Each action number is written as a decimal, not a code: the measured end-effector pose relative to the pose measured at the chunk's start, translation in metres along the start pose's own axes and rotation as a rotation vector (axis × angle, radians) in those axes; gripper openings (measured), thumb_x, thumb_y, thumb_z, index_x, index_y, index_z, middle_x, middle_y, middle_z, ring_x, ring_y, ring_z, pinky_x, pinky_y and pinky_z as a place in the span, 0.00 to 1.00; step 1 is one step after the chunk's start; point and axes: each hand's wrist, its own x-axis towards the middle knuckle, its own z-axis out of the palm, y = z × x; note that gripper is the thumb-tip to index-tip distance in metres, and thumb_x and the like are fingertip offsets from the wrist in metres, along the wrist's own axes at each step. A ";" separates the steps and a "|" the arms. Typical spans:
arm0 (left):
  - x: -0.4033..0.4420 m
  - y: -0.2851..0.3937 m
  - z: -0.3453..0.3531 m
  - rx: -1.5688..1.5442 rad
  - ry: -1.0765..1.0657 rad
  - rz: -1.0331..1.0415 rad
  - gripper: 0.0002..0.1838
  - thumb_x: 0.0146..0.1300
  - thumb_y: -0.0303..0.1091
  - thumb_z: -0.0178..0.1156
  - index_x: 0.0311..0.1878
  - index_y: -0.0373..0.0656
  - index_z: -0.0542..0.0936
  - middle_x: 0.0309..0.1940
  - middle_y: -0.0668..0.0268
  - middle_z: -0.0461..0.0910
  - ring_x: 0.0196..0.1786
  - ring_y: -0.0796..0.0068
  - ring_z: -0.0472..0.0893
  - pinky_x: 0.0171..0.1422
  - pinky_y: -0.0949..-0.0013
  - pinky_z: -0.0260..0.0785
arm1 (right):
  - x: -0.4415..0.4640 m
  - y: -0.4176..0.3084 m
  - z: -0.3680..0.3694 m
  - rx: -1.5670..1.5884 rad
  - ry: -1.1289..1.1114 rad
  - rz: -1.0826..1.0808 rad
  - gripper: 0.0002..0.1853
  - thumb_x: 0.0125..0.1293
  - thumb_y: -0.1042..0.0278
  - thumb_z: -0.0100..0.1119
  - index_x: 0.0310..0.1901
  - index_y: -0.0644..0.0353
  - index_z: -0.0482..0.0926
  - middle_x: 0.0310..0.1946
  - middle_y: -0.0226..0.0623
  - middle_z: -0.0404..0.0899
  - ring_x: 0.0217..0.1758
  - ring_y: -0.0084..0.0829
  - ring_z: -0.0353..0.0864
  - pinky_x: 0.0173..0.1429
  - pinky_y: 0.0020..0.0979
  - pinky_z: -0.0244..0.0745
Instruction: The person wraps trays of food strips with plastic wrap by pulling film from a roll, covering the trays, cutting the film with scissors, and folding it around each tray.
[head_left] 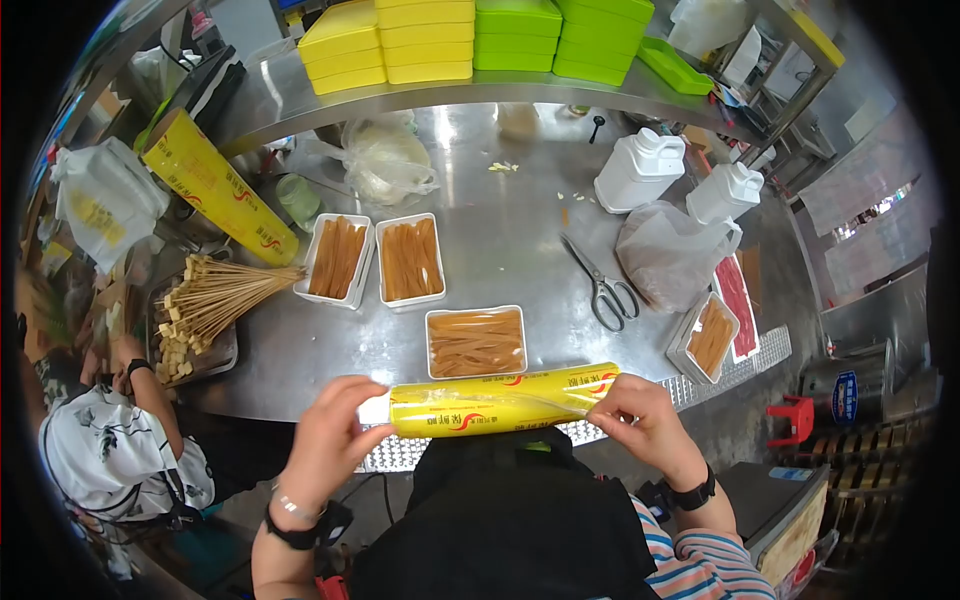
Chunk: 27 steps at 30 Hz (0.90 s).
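A yellow roll of cling film [500, 402] lies level across the front edge of the steel table. My left hand [335, 425] grips its left end, thumb and fingers on either side of the white core. At the right end, my right hand [635, 415] pinches the film edge between thumb and fingers. Just behind the roll is a white tray of brown strips [476, 342]. Two similar trays, a left one [338, 258] and a right one [411, 260], stand farther back. Scissors [603, 285] lie to the right with blades pointing away.
Skewers [225, 295] and a tall yellow roll [220, 188] are at left. A plastic bag [672, 255], white jugs [640, 172] and another strip tray [710, 338] stand at right. Yellow boxes [425, 45] fill the shelf [480, 90]. A co-worker [130, 450] is at left.
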 end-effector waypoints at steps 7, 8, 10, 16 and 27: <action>0.030 -0.038 0.062 0.115 -0.216 0.201 0.30 0.48 0.41 0.74 0.54 0.42 0.76 0.54 0.61 0.76 0.46 0.57 0.82 0.47 0.63 0.77 | -0.009 -0.001 -0.001 0.008 0.040 0.073 0.05 0.57 0.73 0.69 0.31 0.62 0.81 0.24 0.32 0.73 0.26 0.25 0.72 0.30 0.25 0.66; 0.035 -0.043 0.069 0.131 -0.239 0.244 0.30 0.48 0.41 0.74 0.54 0.42 0.77 0.54 0.61 0.76 0.46 0.57 0.82 0.47 0.64 0.77 | -0.010 -0.002 0.000 0.024 0.059 0.103 0.05 0.57 0.73 0.69 0.31 0.62 0.82 0.24 0.32 0.72 0.26 0.24 0.72 0.29 0.25 0.65; 0.036 -0.041 0.077 0.237 -0.275 0.305 0.26 0.48 0.40 0.74 0.50 0.42 0.78 0.52 0.63 0.77 0.43 0.59 0.83 0.45 0.65 0.77 | -0.012 -0.003 0.002 0.016 0.064 0.108 0.05 0.57 0.73 0.69 0.31 0.62 0.82 0.24 0.32 0.72 0.25 0.24 0.71 0.29 0.25 0.65; 0.036 -0.059 0.106 0.602 -0.371 0.246 0.09 0.57 0.32 0.66 0.40 0.40 0.82 0.41 0.61 0.82 0.39 0.59 0.83 0.43 0.64 0.76 | -0.016 0.002 0.004 -0.001 0.119 0.090 0.04 0.56 0.73 0.69 0.30 0.61 0.82 0.23 0.31 0.72 0.24 0.24 0.71 0.28 0.25 0.64; -0.026 0.000 0.005 -0.469 -0.031 -0.061 0.07 0.66 0.26 0.58 0.38 0.33 0.83 0.36 0.57 0.84 0.32 0.71 0.84 0.39 0.72 0.76 | -0.026 -0.024 -0.017 0.091 0.217 0.086 0.05 0.54 0.74 0.70 0.32 0.61 0.83 0.24 0.33 0.75 0.25 0.25 0.72 0.28 0.25 0.64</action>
